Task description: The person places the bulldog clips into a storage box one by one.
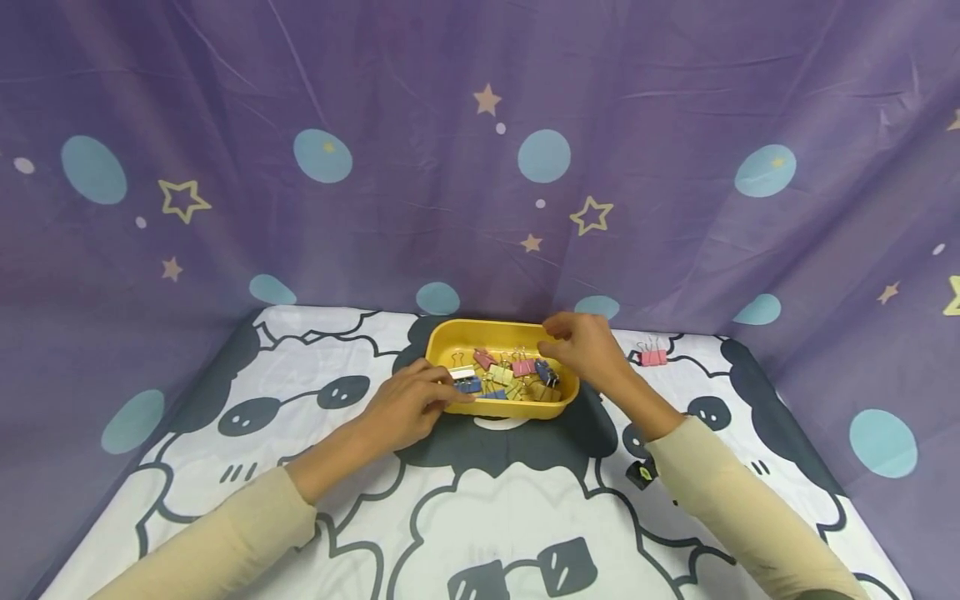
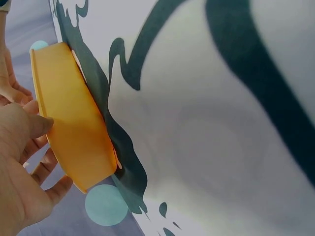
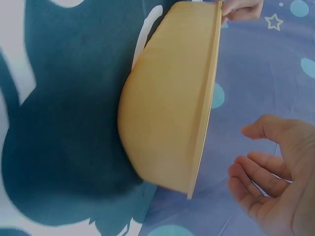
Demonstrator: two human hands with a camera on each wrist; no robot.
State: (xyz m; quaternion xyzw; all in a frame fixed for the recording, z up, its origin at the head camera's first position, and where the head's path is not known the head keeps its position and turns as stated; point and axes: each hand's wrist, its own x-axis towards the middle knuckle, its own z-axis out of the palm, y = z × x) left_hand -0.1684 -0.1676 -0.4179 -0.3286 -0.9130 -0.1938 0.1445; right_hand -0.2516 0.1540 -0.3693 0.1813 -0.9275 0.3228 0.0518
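A yellow tray (image 1: 457,332) at the far middle of the table holds several binder clips in pink, yellow, blue and white. My left hand (image 1: 408,404) is at its front left corner, fingers reaching over the rim beside a white clip (image 1: 462,372) and a blue clip (image 1: 468,385). In the left wrist view the thumb (image 2: 40,126) overlaps the tray's edge. Over the tray's right end hovers my right hand (image 1: 588,346), fingers loosely bent above a dark blue clip (image 1: 547,373). Nothing shows between the right fingers (image 3: 251,179) in the right wrist view.
A pink binder clip (image 1: 653,357) lies on the sheep-patterned cloth (image 1: 517,508), right of the tray. Behind the table hangs a purple curtain (image 1: 420,167) with stars and dots. A small black object (image 1: 641,474) shows beside the right sleeve (image 1: 738,504).
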